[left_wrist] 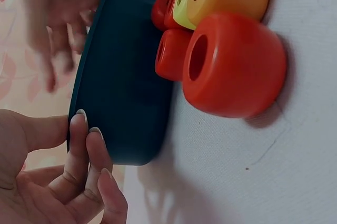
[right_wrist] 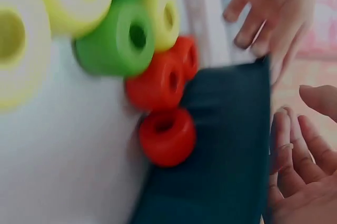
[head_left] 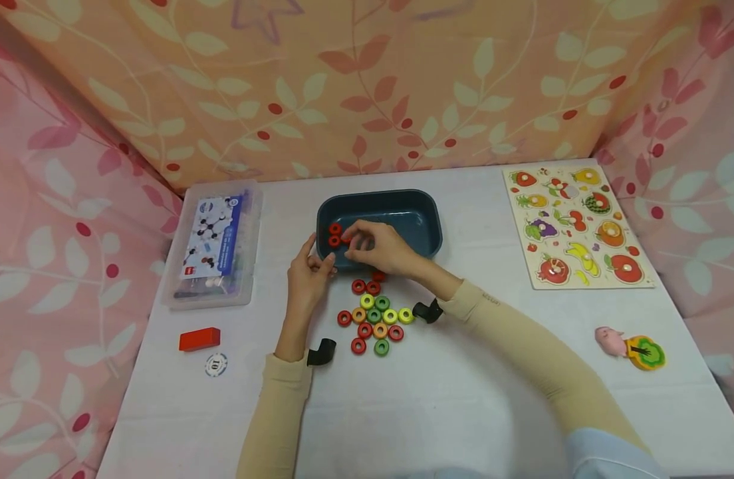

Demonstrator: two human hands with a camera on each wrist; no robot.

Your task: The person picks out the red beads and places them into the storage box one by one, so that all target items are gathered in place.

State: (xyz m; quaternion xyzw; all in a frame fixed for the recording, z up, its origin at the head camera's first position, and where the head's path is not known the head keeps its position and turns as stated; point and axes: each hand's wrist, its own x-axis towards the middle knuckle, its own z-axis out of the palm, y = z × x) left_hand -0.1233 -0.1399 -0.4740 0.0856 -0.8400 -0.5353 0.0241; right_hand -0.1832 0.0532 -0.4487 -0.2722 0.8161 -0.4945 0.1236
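My left hand (head_left: pixel 306 279) pinches the rim of a dark teal tray (head_left: pixel 416 227) at its near left corner, thumb on one side and fingers on the other in the left wrist view. Over the tray's left part hovers my right hand (head_left: pixel 381 247), its fingers loosely bent and nothing visible between them in the right wrist view. Red ring-shaped beads (head_left: pixel 334 241) lie in the tray right by its fingertips. In front of the tray, red, green, yellow and orange beads (head_left: pixel 374 316) cluster on the white cloth. One red bead (right_wrist: pixel 167 137) stands close against the tray's outer wall.
A clear plastic case (head_left: pixel 214 243) lies at the left, with a red block (head_left: pixel 199 339) and a round token (head_left: pixel 216 364) nearer. A fruit puzzle board (head_left: pixel 576 229) occupies the far right. Nearer are a pink figure (head_left: pixel 610 340) and a tree-patterned piece (head_left: pixel 645 352).
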